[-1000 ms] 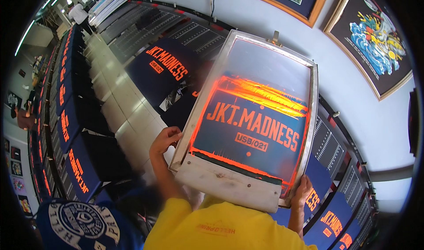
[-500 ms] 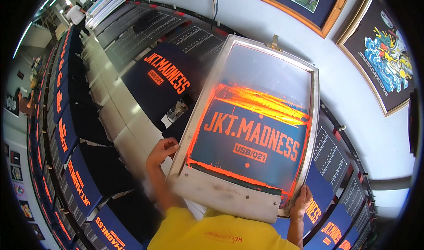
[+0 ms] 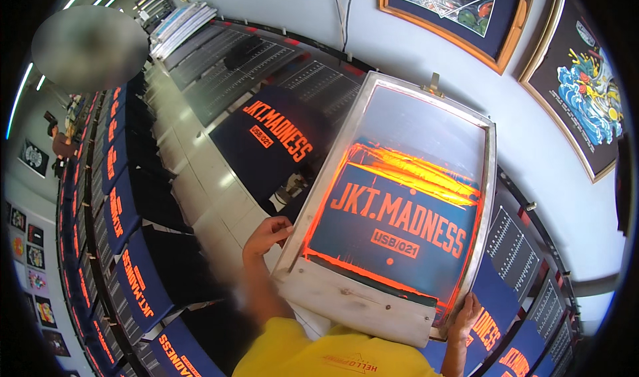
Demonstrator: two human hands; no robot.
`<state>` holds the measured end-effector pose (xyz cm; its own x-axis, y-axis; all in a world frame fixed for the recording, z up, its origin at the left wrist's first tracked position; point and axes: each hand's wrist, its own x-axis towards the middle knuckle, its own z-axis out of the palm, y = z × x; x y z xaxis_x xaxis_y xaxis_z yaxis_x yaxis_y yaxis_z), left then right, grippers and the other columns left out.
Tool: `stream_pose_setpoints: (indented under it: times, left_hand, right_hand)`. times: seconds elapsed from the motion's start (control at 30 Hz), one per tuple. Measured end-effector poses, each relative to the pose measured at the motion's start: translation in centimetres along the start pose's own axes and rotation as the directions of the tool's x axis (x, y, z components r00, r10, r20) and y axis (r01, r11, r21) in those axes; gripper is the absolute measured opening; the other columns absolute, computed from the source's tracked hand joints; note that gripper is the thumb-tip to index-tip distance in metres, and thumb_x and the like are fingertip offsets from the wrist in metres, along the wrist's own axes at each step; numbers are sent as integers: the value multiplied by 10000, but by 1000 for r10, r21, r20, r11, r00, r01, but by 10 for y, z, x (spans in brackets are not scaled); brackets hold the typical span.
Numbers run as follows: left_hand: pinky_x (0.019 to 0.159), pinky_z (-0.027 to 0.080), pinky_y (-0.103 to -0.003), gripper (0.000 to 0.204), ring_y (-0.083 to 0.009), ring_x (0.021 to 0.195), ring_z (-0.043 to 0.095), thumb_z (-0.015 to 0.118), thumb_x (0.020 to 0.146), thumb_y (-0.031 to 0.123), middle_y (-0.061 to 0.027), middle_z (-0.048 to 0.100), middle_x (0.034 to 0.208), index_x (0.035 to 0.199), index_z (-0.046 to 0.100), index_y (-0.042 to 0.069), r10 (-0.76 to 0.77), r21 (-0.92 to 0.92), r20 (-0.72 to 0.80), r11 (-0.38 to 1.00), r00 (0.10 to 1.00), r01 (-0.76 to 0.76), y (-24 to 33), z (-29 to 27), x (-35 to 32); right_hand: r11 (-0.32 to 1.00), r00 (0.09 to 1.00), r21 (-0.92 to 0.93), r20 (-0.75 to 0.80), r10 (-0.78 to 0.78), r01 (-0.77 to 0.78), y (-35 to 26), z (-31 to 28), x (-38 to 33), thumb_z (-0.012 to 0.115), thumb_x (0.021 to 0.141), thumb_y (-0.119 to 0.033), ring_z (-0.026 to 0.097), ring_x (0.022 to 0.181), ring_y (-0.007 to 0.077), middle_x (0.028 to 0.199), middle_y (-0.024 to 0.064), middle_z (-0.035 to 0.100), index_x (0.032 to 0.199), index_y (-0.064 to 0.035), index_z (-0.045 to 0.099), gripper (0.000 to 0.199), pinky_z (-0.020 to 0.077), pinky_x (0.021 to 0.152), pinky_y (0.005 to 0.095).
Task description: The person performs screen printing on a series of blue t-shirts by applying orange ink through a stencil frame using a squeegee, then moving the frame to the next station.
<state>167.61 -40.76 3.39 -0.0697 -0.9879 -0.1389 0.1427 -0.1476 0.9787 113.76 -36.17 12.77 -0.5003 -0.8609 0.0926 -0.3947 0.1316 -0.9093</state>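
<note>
Both my hands hold a screen-printing frame [image 3: 329,174], tilted in front of my chest. My left hand [image 3: 269,236] grips its left edge with curled fingers. Around the lower right corner wraps my right hand [image 3: 464,317], its fingers partly hidden. Thick bright orange ink [image 3: 419,177] lies in a band across the mesh, and more lines the sides and bottom. Orange lettering shows in the blue-green mesh [image 3: 399,214] below the band. A pale board [image 3: 353,300] spans the frame's lower end, and a small metal clip [image 3: 434,85] sits on the top edge.
Beyond the frame, a dark navy fabric panel [image 3: 243,157] with orange print lies on the long table. Another row of printed navy panels [image 3: 136,284] runs along my left, across a tiled aisle [image 3: 203,177]. Framed pictures [image 3: 459,17] hang on the wall; a person [image 3: 63,142] is far left.
The view has shifted, so the frame, my hands and the surroundings all sit further right and lower. My grip on the frame looks the same.
</note>
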Motion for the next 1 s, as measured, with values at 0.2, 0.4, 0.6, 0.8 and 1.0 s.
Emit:
stream_pose_setpoints:
  times: [0.2, 0.4, 0.6, 0.8, 1.0]
  left_hand:
    - [622, 435, -237, 248, -77, 715, 542, 688, 895, 255, 7, 595, 813, 986, 634, 31, -50, 106, -85, 993, 995, 59, -5, -20, 2]
    - [760, 465, -306, 226, -127, 833, 565, 660, 912, 208, -27, 600, 866, 989, 589, 8, -30, -151, -127, 989, 991, 10, -24, -42, 17]
    - [739, 448, -281, 178, -120, 806, 564, 595, 958, 200, -20, 587, 840, 933, 563, 27, -28, -179, 26, 983, 999, 32, -9, -34, 39]
    - [748, 454, -281, 189, -118, 817, 565, 575, 974, 210, -27, 593, 865, 967, 557, 22, -13, -176, 87, 984, 996, 29, -3, -29, 48]
    - [749, 496, -306, 234, -157, 830, 609, 571, 968, 227, -63, 620, 907, 1055, 573, 9, -42, -175, 99, 983, 994, 59, 36, -8, 48]
  right_hand:
    - [996, 996, -6, 19, 90, -89, 13, 4, -13, 504, 958, -127, 479, 703, 96, 776, -12, 569, 1010, 24, 648, 214, 419, 617, 276]
    - [994, 997, -105, -77, 14, -22, -18, 34, -22, 504, 949, -200, 537, 626, 181, 649, 166, 545, 862, 42, 610, 278, 433, 599, 376]
    - [993, 994, -118, -104, 17, -30, -9, 36, -29, 505, 961, -205, 505, 632, 156, 657, 125, 534, 928, 52, 620, 284, 420, 608, 340]
    - [993, 983, -112, -183, 15, -36, -13, 34, -36, 488, 943, -231, 612, 704, 407, 737, 264, 592, 873, 44, 619, 313, 460, 666, 462]
    - [986, 967, -98, -231, 110, -135, -41, -4, -52, 487, 938, -234, 607, 716, 422, 732, 263, 595, 883, 40, 625, 312, 469, 672, 457]
